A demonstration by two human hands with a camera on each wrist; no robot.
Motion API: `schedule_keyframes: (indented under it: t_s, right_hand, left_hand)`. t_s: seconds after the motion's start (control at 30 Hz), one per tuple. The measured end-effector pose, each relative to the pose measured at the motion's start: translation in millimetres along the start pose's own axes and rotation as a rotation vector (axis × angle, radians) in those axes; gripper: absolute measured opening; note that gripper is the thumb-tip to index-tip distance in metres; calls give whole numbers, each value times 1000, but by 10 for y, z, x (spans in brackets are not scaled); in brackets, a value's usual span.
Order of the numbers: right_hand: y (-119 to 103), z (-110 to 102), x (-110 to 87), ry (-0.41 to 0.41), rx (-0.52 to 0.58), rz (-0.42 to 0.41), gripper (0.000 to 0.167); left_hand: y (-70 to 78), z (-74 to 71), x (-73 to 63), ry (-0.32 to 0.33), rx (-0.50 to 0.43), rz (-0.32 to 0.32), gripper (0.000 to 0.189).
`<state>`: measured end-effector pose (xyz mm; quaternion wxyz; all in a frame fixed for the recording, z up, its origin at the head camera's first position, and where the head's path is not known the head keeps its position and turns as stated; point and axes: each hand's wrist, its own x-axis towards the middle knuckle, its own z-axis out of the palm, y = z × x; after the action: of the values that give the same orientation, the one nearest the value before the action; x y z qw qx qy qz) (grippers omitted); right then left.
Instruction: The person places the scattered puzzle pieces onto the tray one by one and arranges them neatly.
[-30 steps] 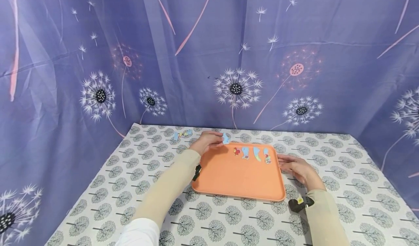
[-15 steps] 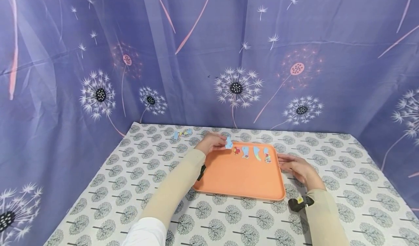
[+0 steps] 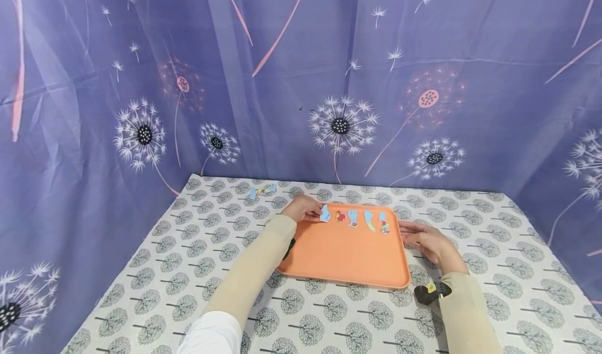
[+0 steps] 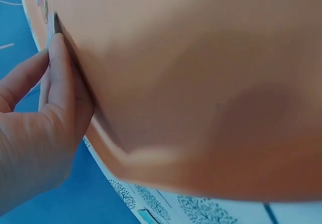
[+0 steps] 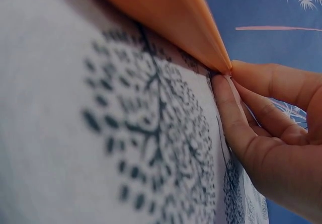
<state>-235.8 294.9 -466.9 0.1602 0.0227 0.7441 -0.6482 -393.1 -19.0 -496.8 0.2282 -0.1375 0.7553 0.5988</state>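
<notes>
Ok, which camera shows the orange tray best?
The head view: it shows nearly the whole orange tray, only its left edge partly hidden. The left wrist view shows part of its floor and a corner; the right wrist view, just its outer side.

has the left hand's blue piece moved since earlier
Yes: against the orange tray, the blue piece moved nearer the person, now beside the red piece.

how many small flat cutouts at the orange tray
5 along the orange tray's far side: a pale blue cutout in the left hand, then rightward a red cutout, broad blue cutout, curved cutout and multicoloured cutout. Some may overlap.
</notes>
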Motion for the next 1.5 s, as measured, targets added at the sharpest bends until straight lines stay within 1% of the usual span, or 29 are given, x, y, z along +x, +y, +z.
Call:
schedule_keyframes:
  t_s: [0.03, 0.07, 0.1, 0.13, 0.17, 0.23, 0.3, 0.37, 0.47, 0.5, 0.53, 0.57, 0.6, 0.7, 0.77, 0.8, 0.87, 0.9, 0.93, 0.97, 1.03, 1.07, 1.1, 1.2, 1.27, 1.33, 1.4, 1.43, 1.5]
  right_hand:
    - [-2, -1, 1, -1, 0, -2, 66]
    - [-3, -1, 3, 0, 2, -4, 66]
    - [-3, -2, 5, 0, 3, -4, 66]
    - [-3, -3, 7, 0, 2, -4, 66]
    - [-2, -3, 7, -2, -1, -5, 66]
    - [4, -3, 8, -1, 4, -2, 66]
    - [11, -2, 7, 0, 8, -1, 67]
    - [15, 0, 6, 1, 15, -2, 67]
    - [17, 2, 9, 2, 24, -2, 67]
    - [15, 3, 10, 2, 25, -1, 67]
    - [13, 4, 12, 2, 24, 0, 67]
    - [11, 5, 16, 2, 21, 1, 67]
    - [9, 6, 18, 2, 19, 3, 67]
    - [9, 6, 27, 4, 15, 4, 67]
    - [12, 5, 30, 6, 16, 2, 66]
    - [13, 4, 29, 7, 19, 3, 66]
    - [17, 4, 28, 11, 27, 2, 67]
    - [17, 5, 26, 13, 31, 1, 67]
    - [17, 6, 25, 13, 32, -1, 67]
    - [16, 7, 25, 13, 33, -2, 67]
    - [15, 9, 24, 12, 32, -3, 67]
    - [14, 10, 24, 11, 30, -4, 67]
    - [13, 10, 24, 9, 26, -5, 66]
    - [11, 8, 24, 10, 20, -4, 66]
    - [9, 7, 21, 9, 17, -4, 66]
    - [9, 7, 17, 9, 19, -1, 66]
    - [7, 9, 10, 8, 25, -1, 66]
    - [5, 10, 6, 4, 26, -2, 66]
    - [2, 12, 0, 3, 30, -3, 66]
  left_hand:
    - [55, 7, -129, 12, 21, -4, 31]
    - [85, 10, -191, 17, 36, -6, 31]
    - [99, 18, -229, 27, 51, -8, 33]
    - [80, 21, -171, 26, 59, -14, 34]
    - [37, 20, -63, 21, 60, -18, 33]
    - [-100, 13, 255, -6, 46, -5, 30]
    - [-264, 30, 609, -4, 47, -3, 34]
    - [-366, 40, 816, -1, 43, 2, 32]
    - [-466, 60, 1050, 28, 52, 2, 35]
    - [-491, 47, 1133, 18, 40, 2, 32]
    - [-538, 30, 1266, 1, 25, 5, 30]
    - [-494, 24, 1158, 7, 21, 8, 28]
    - [-466, 21, 1109, 11, 24, 2, 28]
    - [-435, 14, 1040, 19, 22, 9, 28]
    - [-409, 30, 966, 46, 28, 15, 28]
    - [-490, 32, 1179, 39, 22, 17, 29]
    - [-600, 31, 1455, 29, 8, 24, 30]
    - [-633, 27, 1531, 24, -6, 36, 27]
    - [-646, 19, 1564, 19, -13, 40, 26]
    - [-644, 12, 1560, 10, -19, 45, 23]
    - [-575, 7, 1400, 15, -13, 46, 22]
    - [-515, -6, 1258, 10, -13, 52, 20]
    - [-438, -24, 1071, 0, -16, 64, 19]
    - [-109, -73, 270, -3, 4, 62, 22]
    - [81, -125, -222, -16, 9, 78, 25]
    - [227, -163, -626, -7, 12, 88, 31]
    - [306, -224, -856, -25, -6, 116, 34]
    - [336, -254, -939, -33, -20, 126, 35]
    - [342, -325, -962, -44, -45, 168, 31]
